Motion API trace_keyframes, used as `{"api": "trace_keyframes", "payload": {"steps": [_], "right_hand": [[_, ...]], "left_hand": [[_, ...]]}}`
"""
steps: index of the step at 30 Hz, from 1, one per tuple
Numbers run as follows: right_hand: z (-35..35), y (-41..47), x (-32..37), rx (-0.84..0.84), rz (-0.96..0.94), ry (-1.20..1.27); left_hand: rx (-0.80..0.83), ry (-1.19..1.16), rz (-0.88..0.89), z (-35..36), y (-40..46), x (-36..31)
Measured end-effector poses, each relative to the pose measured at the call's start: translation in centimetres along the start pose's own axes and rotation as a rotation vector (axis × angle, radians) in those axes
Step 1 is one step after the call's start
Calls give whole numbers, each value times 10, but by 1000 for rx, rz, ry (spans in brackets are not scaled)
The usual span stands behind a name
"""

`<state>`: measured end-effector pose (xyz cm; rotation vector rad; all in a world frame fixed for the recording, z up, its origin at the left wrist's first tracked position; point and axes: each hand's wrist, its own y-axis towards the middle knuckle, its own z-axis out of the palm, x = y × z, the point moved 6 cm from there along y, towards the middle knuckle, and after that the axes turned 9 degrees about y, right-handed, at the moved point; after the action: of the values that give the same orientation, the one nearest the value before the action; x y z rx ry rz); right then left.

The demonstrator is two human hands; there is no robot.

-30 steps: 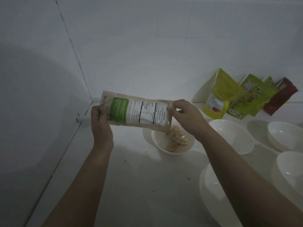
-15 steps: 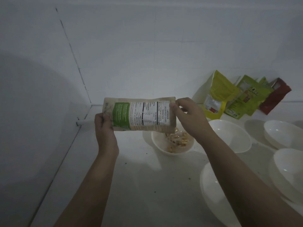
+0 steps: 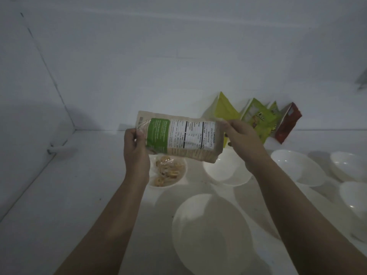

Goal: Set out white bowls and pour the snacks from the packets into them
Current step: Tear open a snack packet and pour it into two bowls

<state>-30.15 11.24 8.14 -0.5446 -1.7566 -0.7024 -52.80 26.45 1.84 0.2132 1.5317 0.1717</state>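
Observation:
I hold a beige and green jackfruit chips packet sideways above the counter. My left hand grips its bottom end and my right hand grips its open end. Below the left hand a small white bowl holds pale yellow chips. The packet's open end hangs over an empty white bowl beside it. A larger empty white bowl stands nearer to me, between my forearms.
Several snack packets lean on the back wall: a yellow one, green ones and a red one. Three more white bowls stand at the right. A tiled wall closes the left side, with a small white peg.
Both hands have carried the packet to the right, off the bowl with chips; its open end now hangs over the neighbouring empty bowl. The view has shifted right.

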Motion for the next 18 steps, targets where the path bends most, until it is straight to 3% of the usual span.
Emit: {"api": "trace_keyframes", "payload": {"steps": [9, 18], "right_hand": [[-40, 22, -65, 69, 272, 157], [-58, 31, -66, 133, 112, 1]], "left_hand": [[-20, 160, 113, 46, -37, -19], [-78, 341, 148, 51, -44, -24]]}}
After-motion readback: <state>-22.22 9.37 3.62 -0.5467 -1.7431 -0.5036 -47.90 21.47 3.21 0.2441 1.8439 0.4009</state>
